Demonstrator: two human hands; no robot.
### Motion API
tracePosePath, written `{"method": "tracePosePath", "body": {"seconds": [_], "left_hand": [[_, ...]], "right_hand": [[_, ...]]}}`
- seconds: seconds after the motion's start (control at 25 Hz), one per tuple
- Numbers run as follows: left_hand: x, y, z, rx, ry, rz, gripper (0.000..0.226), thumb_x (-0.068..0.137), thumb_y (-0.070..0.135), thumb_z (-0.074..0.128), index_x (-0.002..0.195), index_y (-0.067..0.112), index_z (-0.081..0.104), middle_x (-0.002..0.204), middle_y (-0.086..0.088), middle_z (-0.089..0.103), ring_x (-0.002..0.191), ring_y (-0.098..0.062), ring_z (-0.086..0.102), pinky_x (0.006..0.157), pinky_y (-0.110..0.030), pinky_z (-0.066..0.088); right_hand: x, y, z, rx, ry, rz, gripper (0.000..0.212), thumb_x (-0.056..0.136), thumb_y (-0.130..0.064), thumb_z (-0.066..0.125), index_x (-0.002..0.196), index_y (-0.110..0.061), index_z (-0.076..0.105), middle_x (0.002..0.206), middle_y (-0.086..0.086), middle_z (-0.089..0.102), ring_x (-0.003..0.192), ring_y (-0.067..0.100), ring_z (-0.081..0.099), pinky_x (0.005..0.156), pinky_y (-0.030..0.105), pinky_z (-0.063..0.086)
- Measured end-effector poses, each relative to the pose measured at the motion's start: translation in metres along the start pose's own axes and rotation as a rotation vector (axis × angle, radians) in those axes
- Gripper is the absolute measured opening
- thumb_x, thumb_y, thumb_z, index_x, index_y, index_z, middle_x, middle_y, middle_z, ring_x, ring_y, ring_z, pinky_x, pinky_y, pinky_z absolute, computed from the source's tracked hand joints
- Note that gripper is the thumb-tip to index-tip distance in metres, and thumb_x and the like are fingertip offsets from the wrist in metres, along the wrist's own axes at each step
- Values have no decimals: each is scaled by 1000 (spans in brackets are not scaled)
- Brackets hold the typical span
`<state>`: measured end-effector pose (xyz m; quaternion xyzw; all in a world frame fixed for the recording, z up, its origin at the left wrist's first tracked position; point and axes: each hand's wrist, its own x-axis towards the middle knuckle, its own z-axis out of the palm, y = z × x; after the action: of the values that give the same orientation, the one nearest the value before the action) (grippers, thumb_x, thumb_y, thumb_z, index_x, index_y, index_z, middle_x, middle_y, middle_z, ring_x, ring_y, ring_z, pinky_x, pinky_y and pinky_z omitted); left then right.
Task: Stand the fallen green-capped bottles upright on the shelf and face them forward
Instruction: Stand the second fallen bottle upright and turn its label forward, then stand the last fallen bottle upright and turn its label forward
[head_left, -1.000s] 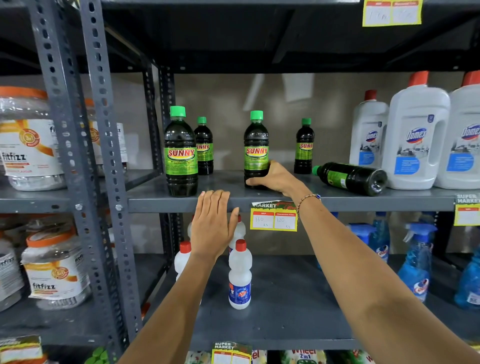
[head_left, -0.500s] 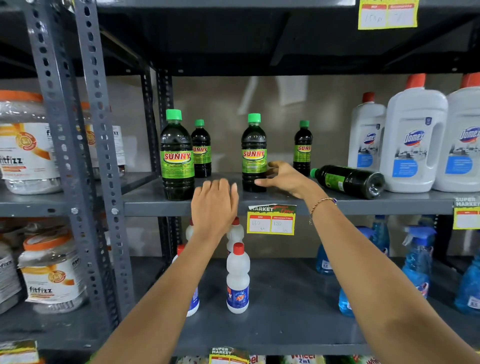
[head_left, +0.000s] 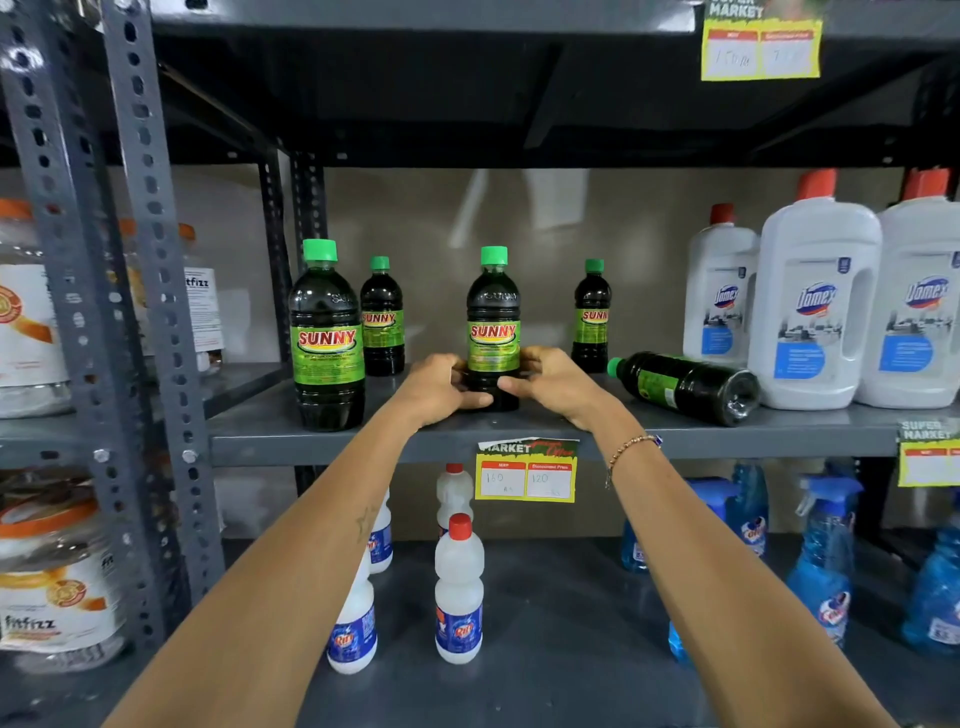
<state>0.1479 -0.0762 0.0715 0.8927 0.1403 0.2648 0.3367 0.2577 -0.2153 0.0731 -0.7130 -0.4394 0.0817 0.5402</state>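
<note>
1. Both hands wrap the base of an upright middle bottle (head_left: 493, 332) at the near edge of the grey shelf (head_left: 779, 434); the left hand (head_left: 441, 387) grips its left side, the right hand (head_left: 553, 382) its right.
2. The bottle's green cap points up and its "SUNNY" label faces forward.
3. A fallen bottle (head_left: 685, 387) lies on its side to the right, cap pointing left, just beside white jugs (head_left: 813, 306).
4. To the left, a front bottle (head_left: 327, 338) stands upright near the shelf edge, label forward.
5. Two back bottles (head_left: 383, 317) stand farther in.
6. A yellow price tag (head_left: 525, 470) hangs below.
</note>
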Motion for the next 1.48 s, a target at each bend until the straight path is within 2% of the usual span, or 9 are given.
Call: {"method": "tracePosePath", "body": {"seconds": [0.12, 0.4, 0.84, 0.92, 1.0, 1.08, 1.24, 1.4, 1.48], "left_hand": [[-9, 4, -4, -57, -8, 5, 51, 68, 22, 84, 112, 11, 61, 107, -6, 70, 98, -18, 65, 94, -35, 49], [-40, 10, -9, -101, 35, 57, 51, 64, 24, 86, 109, 12, 64, 100, -4, 72, 91, -11, 66, 82, -23, 48], [-67, 20, -10, -53, 33, 34, 58, 68, 31, 83, 116, 10, 60, 109, -2, 68, 99, -15, 64, 93, -33, 51], [-75, 23, -4, 4, 173, 24, 52, 73, 30, 79, 115, 7, 60, 104, -1, 65, 98, -16, 62, 90, -32, 50], [-92, 29, 14, 3, 479, 146, 26, 84, 28, 69, 100, 8, 63, 89, -1, 64, 83, -16, 62, 79, -34, 52], [-107, 39, 47, 52, 631, 336, 15, 94, 24, 53, 87, 13, 59, 81, 0, 60, 77, -18, 55, 70, -36, 46], [-102, 59, 127, 319, 536, 584, 30, 96, 27, 40, 107, 7, 60, 106, -9, 63, 100, -26, 56, 88, -36, 44], [-82, 56, 167, 607, 524, 485, 48, 97, 36, 34, 124, 2, 54, 123, -13, 61, 118, -30, 54, 106, -41, 39], [-75, 47, 174, 692, 542, 467, 49, 97, 36, 34, 123, 1, 55, 120, -16, 62, 115, -32, 56, 107, -42, 38]], "right_hand": [[-7, 0, -4, -7, -13, -26, 49, 86, -8, 68, 132, -8, 53, 131, 7, 61, 123, 20, 55, 110, 41, 40], [-38, -13, -4, 4, -32, -59, 46, 88, -7, 66, 132, -8, 53, 130, 5, 61, 120, 17, 55, 107, 35, 41], [-68, -26, 0, 60, -75, -72, 45, 91, -8, 61, 135, -8, 50, 121, -2, 60, 117, 14, 53, 97, 27, 43], [-73, -24, -2, 70, -54, -53, 49, 92, -12, 62, 137, -7, 47, 126, -2, 57, 122, 14, 52, 95, 26, 42], [-78, -21, -12, 35, 19, -15, 51, 92, -16, 62, 139, -6, 45, 131, 2, 56, 124, 16, 52, 91, 23, 41], [-79, -17, -29, -131, 162, -35, 47, 92, -18, 63, 135, -4, 51, 131, 6, 60, 121, 19, 57, 90, 21, 43], [-72, -9, -89, -636, 529, -63, 30, 88, -18, 62, 114, -3, 66, 118, 15, 68, 109, 30, 64, 97, 37, 49], [-70, -7, -128, -1073, 309, 277, 60, 83, -55, 60, 111, -2, 60, 116, 17, 62, 111, 35, 57, 88, 39, 48], [-67, -6, -129, -1149, 216, 365, 62, 79, -58, 62, 116, -8, 58, 117, 12, 62, 112, 32, 57, 90, 36, 46]]}}
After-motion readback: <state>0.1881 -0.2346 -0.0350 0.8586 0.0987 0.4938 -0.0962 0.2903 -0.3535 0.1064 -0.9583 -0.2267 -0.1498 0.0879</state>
